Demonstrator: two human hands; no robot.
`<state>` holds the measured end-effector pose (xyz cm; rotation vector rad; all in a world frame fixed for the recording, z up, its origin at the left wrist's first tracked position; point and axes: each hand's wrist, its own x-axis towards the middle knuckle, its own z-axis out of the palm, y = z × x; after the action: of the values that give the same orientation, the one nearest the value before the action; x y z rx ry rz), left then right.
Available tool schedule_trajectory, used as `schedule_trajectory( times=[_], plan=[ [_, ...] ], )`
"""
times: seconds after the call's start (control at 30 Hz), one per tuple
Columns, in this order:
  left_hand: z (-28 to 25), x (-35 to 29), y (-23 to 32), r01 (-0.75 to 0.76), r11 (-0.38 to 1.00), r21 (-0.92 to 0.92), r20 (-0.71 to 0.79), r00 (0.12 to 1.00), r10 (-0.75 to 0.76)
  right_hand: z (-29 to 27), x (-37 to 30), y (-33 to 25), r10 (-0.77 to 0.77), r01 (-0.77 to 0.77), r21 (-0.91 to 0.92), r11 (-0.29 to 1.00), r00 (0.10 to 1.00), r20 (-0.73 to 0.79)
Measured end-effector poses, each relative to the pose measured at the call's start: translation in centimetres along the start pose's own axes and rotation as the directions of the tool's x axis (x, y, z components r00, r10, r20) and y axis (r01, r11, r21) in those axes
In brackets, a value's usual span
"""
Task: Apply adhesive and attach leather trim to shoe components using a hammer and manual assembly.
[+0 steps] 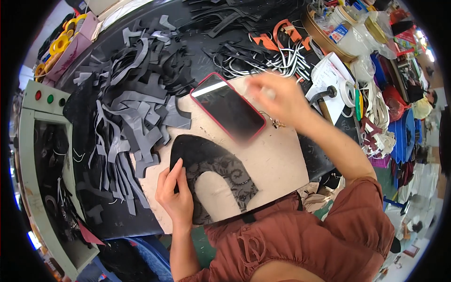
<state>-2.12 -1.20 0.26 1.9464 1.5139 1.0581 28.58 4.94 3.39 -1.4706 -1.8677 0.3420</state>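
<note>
A black shoe upper, horseshoe-shaped with a solid toe and patterned, lace-like sides, lies on a pale board near me. My left hand grips its left edge, fingers on top near the toe. Over the board's far right corner is my right hand, raised and smeared by motion; I cannot make out whether its fingers hold anything. Nearest to it, a dark-screened phone in a red case rests on the board.
Grey cut strips are heaped left of the board. White and black cords lie beyond it, by orange pieces. Papers, a tape roll and a round tub stand right. A metal cabinet is at left.
</note>
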Motion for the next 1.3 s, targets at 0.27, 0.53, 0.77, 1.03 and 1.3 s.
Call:
schedule_trajectory(
  times=[0.27,0.53,0.77,1.03,1.3],
  plan=[
    [-0.1,-1.4,0.1,0.090,0.982,0.168,-0.164,0.985,-0.062,-0.1,5.5,6.9,0.090,-0.080,-0.195,0.978,0.995,0.047],
    [-1.1,-0.2,1.4,-0.197,0.971,0.136,-0.297,0.927,0.230,-4.1,6.1,15.6,0.034,-0.039,0.015,0.999,0.970,0.239],
    [2.3,1.3,5.9,-0.257,0.966,-0.024,-0.304,0.922,0.238,-5.9,6.8,8.1,0.287,-0.282,0.434,0.856,0.956,0.054],
    [7.8,4.3,10.2,0.349,0.565,-0.747,0.323,0.934,-0.151,-5.9,1.4,2.6,-0.505,0.479,-0.166,0.862,0.838,-0.208],
    [6.9,4.2,8.2,0.585,0.229,-0.778,0.499,0.797,-0.342,-2.9,-5.1,-0.8,-0.714,0.719,-0.279,0.637,0.686,0.139]
  ],
)
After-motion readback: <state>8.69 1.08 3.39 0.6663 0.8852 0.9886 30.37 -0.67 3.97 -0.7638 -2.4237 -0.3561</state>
